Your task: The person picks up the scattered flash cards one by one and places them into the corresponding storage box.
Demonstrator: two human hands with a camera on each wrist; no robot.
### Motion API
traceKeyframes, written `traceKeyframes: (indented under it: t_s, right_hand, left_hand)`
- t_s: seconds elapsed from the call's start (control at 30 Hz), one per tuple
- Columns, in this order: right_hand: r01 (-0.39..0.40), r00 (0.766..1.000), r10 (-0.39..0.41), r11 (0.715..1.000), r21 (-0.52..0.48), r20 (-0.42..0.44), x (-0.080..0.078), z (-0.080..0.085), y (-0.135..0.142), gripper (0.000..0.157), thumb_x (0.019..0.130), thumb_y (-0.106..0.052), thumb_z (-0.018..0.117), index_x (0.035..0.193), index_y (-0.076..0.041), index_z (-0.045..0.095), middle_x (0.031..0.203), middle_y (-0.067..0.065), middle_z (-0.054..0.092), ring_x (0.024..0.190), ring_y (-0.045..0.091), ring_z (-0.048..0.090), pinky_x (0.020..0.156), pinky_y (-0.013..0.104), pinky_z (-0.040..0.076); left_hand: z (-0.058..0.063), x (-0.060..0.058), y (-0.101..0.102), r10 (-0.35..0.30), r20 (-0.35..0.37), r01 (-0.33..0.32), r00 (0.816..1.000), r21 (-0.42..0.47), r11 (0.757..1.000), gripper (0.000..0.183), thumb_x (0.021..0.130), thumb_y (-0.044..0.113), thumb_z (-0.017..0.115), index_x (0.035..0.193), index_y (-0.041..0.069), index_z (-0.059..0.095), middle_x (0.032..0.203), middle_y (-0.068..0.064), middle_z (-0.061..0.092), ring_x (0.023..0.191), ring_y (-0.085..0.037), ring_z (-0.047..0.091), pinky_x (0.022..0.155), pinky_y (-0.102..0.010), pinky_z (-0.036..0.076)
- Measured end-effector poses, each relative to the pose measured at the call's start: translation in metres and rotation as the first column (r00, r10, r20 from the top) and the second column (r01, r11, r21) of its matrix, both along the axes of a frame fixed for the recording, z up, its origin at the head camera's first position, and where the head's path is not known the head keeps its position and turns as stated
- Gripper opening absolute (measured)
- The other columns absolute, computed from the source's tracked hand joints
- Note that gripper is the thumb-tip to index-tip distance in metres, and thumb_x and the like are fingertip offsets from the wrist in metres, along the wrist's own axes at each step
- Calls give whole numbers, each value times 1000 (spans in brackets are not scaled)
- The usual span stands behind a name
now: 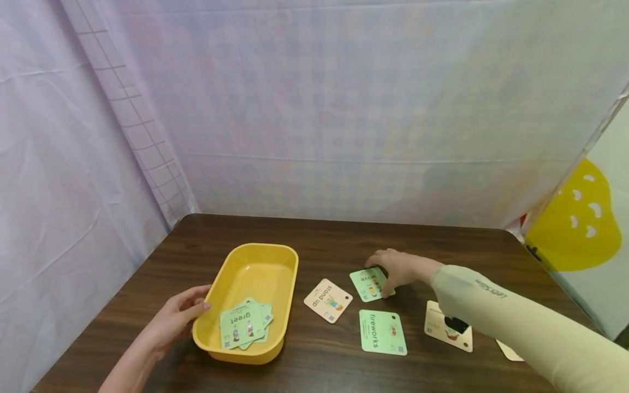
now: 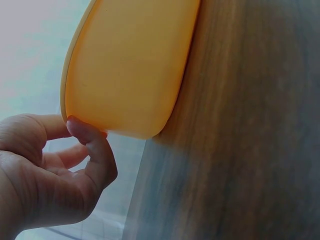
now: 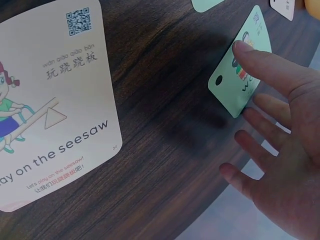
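My left hand (image 1: 179,311) pinches the near-left rim of a yellow plastic bin (image 1: 248,277), thumb on the outer edge in the left wrist view. Inside the bin lies a loose stack of green picture cards (image 1: 245,323), the top one reading "greet". Over on the right, my right hand (image 1: 400,267) has thumb and fingers at the edges of a green "wave" card (image 1: 365,285). From the right wrist, the thumb presses on this card's (image 3: 227,90) printed face, the index finger lies at its edge, and the other fingers spread out.
Around the right hand lie a cream "stand up" card (image 1: 325,297), a green "fireworks" card (image 1: 380,330) and a cream card (image 1: 434,322) partly under the sleeve. Another pale card (image 1: 509,351) shows beyond the forearm. White curtains (image 1: 344,109) hang behind the dark wooden table (image 1: 324,240).
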State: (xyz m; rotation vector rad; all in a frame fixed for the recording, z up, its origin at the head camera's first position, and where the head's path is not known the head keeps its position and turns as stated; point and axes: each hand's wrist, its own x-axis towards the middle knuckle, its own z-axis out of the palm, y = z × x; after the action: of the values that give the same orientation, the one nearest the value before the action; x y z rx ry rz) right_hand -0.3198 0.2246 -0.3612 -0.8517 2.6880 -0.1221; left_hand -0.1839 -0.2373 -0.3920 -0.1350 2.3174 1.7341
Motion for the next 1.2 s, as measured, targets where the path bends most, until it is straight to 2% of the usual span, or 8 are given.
traceKeyframes:
  t_s: [0.27, 0.53, 0.97, 1.2]
  right_hand:
    - [1, 1000, -1, 1000, 4, 13, -1, -2, 1, 72, 75, -29, 86, 136, -8, 55, 139, 15, 51, 128, 39, 48, 101, 56, 45]
    - [-4, 1000, 4, 1000, -7, 11, -2, -1, 0, 71, 75, -30, 86, 134, -7, 56, 135, 14, 52, 124, 34, 52, 100, 51, 47]
    - [14, 1000, -13, 999, -32, 11, 0, -4, 2, 72, 74, -28, 87, 135, -7, 55, 134, 13, 52, 120, 32, 52, 96, 51, 47]
    - [20, 1000, -21, 1000, -17, -20, -1, -7, 2, 71, 72, -29, 88, 133, -10, 57, 133, 10, 54, 119, 31, 54, 94, 51, 49]
  left_hand:
    - [-1, 0, 0, 4, -1, -4, 1000, 4, 1000, 56, 102, 20, 53, 150, -1, 35, 121, -16, 55, 96, -17, 61, 75, -34, 57]
    - [1, 0, 0, -4, -4, 4, 1000, 3, 1000, 56, 102, 20, 53, 150, -1, 34, 119, -14, 55, 95, -16, 60, 73, -33, 57]
    - [2, 1, 1, -11, -8, 11, 1000, -2, 1000, 57, 102, 21, 53, 150, -1, 34, 116, -12, 55, 93, -15, 60, 71, -31, 57]
    - [2, 1, 0, -13, -14, 13, 1000, 0, 1000, 57, 102, 21, 53, 150, -2, 34, 118, -13, 55, 95, -16, 60, 73, -32, 57]
